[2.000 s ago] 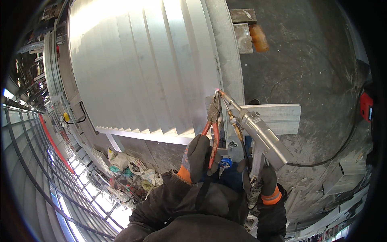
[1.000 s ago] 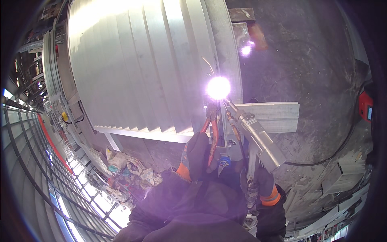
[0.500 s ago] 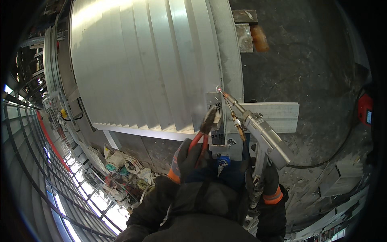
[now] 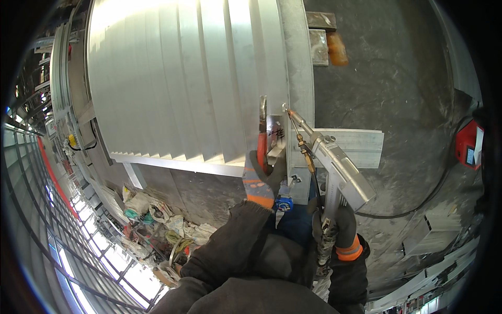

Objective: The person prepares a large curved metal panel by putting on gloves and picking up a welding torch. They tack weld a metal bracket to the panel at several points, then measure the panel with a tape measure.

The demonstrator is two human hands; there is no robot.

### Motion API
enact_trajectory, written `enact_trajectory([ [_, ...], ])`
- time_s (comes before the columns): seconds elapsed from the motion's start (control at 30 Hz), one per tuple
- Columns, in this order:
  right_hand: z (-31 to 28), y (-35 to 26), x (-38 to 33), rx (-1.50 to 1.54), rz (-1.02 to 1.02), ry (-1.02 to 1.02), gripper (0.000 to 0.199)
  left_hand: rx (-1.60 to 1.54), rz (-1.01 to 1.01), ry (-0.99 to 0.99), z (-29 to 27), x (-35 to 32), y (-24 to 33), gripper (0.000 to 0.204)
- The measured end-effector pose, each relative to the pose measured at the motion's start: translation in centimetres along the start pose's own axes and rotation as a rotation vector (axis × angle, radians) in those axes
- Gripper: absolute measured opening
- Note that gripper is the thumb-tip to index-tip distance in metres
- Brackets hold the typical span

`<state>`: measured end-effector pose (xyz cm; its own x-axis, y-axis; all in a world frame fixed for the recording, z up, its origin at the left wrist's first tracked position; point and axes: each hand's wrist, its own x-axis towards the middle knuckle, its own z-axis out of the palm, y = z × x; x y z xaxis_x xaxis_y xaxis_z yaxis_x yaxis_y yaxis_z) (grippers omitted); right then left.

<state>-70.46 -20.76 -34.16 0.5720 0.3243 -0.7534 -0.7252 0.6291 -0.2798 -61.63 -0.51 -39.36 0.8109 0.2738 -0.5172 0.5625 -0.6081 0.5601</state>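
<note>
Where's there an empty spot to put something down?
There's bare dark floor between the orange-brown block and the red machine, beyond the pale metal bar. The ribbed metal panel is bare left of the pliers. It's crowded around the left hand, pliers and torch, and at the heap of sacks.

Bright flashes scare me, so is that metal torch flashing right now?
The torch isn't flashing: no glare shows at its copper-coloured tip. Whether its power is on, I can't tell.
</note>
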Motion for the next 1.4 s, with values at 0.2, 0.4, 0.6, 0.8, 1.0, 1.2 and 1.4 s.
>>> enact_trajectory([
  [0.2,0.3,0.1,0.1,-0.024,0.027,-0.004,0.081,0.008,0.105,0.246,-5.3,-0.6,-3.6,0.033],
  [0.4,0.5,0.2,0.1,-0.016,0.026,0.001,0.077,0.125,-0.034,0.383,-11.0,3.4,-7.3,0.040],
  [0.6,0.9,0.7,-0.5,-0.049,0.037,0.058,0.071,0.039,0.018,0.386,-12.9,7.1,-9.8,0.042],
  [0.8,3.4,6.0,-1.9,0.103,-0.278,0.140,0.075,-0.084,0.131,0.295,-14.9,9.8,-14.6,0.024],
  [1.0,7.8,11.5,-0.5,-0.518,-0.427,0.247,0.072,0.139,0.268,0.535,-19.2,16.1,-21.7,0.022],
  [1.2,15.1,12.9,4.3,-0.843,-0.525,0.360,0.068,0.406,0.457,0.562,-21.7,20.9,-26.6,0.028],
  [1.4,17.3,13.5,7.8,-1.007,-0.604,0.529,0.069,0.425,0.423,0.495,-21.7,20.4,-26.4,0.030],
])
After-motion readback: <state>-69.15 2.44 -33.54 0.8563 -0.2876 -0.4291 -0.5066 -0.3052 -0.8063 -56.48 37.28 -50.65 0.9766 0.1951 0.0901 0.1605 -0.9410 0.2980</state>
